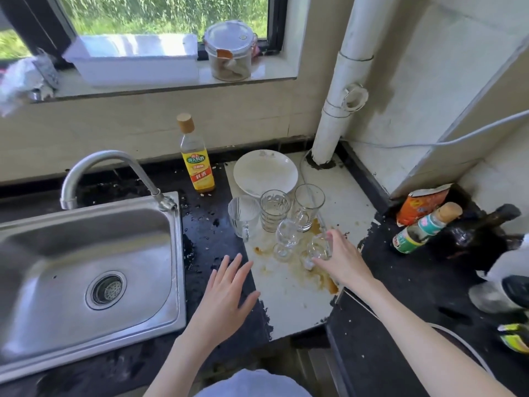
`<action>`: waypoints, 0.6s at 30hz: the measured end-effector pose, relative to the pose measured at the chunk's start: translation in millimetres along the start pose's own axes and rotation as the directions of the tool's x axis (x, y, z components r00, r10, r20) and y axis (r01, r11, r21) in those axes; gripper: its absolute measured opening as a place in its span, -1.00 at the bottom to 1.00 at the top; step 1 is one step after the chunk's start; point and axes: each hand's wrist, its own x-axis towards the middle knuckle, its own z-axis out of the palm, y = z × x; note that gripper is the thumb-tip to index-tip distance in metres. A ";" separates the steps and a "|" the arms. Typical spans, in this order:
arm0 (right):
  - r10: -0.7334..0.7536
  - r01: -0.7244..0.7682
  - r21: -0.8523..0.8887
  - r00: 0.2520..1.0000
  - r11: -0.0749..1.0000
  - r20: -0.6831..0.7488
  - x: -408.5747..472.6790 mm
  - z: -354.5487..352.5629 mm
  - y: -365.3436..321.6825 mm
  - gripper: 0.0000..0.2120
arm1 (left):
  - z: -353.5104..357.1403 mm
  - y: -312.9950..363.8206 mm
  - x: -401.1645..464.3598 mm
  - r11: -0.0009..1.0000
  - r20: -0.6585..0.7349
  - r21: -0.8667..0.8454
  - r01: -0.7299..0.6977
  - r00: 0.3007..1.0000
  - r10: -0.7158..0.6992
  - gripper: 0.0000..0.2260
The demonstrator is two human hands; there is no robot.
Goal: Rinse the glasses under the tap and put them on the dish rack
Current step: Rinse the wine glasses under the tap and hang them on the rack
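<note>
A small clear stemmed glass [319, 247] stands on the stained white board [292, 305] of the desk, and the right hand [343, 259] grips it from the right side, fingers [329, 239] curled round its bowl. Just left of it stands a second clear stemmed glass [286, 239], upright and untouched. Behind these — toward the wall — three more stand in a row: a clear glass mug with dark stripes [243, 219] at the left, a ribbed clear tumbler [274, 209] in the middle, and a plain clear glass mug [309, 206] at the right. A white ceramic plate [264, 171] sits behind them, smeared brown.

The left hand [226, 296] hovers over the board's left edge, its fingers spread wide and holding nothing.

Brown spills mark the board around the stemmed glasses. To the left lies the stainless steel sink [160, 282] with its curved metal tap [100, 170] — no water visible. A yellow-labelled bottle with a tan cap [197, 164] stands on the black desk [206, 224] between tap and plate.
</note>
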 end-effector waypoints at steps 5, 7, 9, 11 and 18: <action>-0.065 0.064 0.013 0.997 0.998 0.038 -32.3 -4.0 -14.0 -0.38 | 1.6 -1.7 -7.8 1.000 -0.002 -0.023 -0.008 1.000 0.008 -0.44; -0.115 0.114 0.018 0.991 0.993 0.065 -40.4 -3.6 -30.7 -0.37 | -0.7 -4.5 -10.8 0.998 -0.016 -0.057 -0.017 1.000 0.016 -0.41; -0.176 0.172 0.052 0.980 0.984 0.089 -45.6 -1.4 -54.4 -0.36 | -5.0 -10.2 -15.2 0.992 -0.063 -0.124 -0.039 0.998 0.031 -0.37; -0.246 0.234 0.115 0.964 0.966 0.105 -47.0 5.0 -84.2 -0.38 | -11.3 -19.2 -20.7 0.971 -0.132 -0.235 -0.053 0.991 0.023 -0.31; -0.389 0.302 0.330 0.889 0.894 0.240 -30.3 57.6 -206.7 -0.46 | -46.1 -83.1 -34.1 0.838 -0.273 -0.545 -0.032 0.951 -0.142 -0.25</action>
